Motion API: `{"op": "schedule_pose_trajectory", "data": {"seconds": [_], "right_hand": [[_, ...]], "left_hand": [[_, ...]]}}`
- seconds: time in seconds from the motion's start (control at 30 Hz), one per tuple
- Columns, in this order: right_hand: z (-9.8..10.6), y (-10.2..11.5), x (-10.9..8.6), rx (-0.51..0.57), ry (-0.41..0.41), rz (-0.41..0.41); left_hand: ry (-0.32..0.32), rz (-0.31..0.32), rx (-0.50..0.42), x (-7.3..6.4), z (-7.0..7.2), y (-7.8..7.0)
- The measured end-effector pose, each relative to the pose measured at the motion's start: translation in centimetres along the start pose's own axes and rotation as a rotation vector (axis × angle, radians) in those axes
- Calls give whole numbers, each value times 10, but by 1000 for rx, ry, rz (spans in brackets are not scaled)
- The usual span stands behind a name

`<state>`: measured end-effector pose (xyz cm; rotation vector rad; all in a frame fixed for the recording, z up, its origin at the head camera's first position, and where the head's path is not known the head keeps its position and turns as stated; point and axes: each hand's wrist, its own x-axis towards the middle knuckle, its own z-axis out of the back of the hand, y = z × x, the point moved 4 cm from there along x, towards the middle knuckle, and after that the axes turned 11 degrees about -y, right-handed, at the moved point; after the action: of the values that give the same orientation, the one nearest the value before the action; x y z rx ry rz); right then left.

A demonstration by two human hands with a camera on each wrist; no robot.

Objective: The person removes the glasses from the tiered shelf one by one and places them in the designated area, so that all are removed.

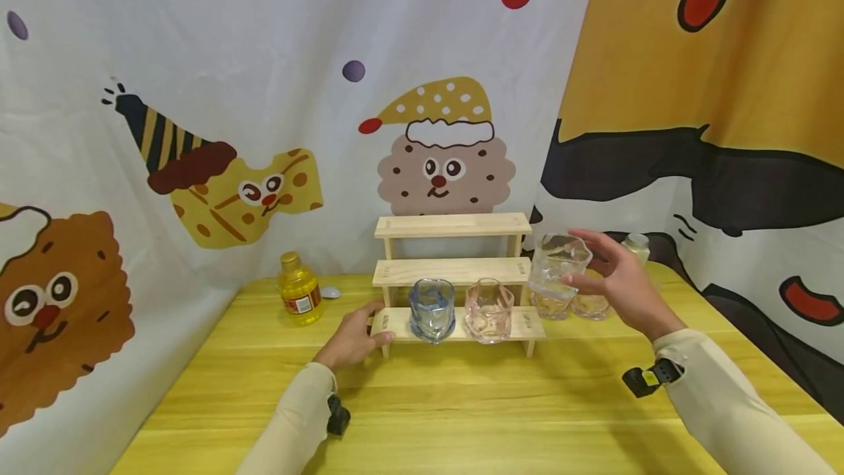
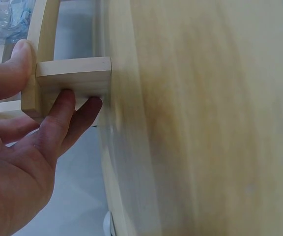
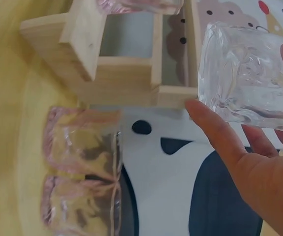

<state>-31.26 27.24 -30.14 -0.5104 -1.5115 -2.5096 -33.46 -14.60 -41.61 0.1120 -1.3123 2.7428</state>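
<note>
My left hand grips the left end of the lowest step of a three-step wooden shelf. In the left wrist view, its thumb lies on top and its fingers reach beneath. A clear wavy glass is held up in my right hand, right of the shelf's middle step. The right wrist view has fingers and thumb around this glass. On the lowest step stand a bluish glass and a pink-tinted glass. Two more pink glasses stand on the table below the raised one.
A bottle of yellow liquid stands left of the shelf, beside a small whitish object. Behind my right hand is a container with a pale lid. A printed cloth hangs right behind the wooden table.
</note>
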Motion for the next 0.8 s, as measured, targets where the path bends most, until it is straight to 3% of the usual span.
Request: {"op": "schedule_pose_trajectory", "data": {"seconds": [0.57,0.8], "right_hand": [[11,-48,-20,-5,42,-69],[12,-68,-28,7,45,-46]], "left_hand": [[-12,-30,20,-3,0,-1],[-20,-25,33,-2,0,0]]}}
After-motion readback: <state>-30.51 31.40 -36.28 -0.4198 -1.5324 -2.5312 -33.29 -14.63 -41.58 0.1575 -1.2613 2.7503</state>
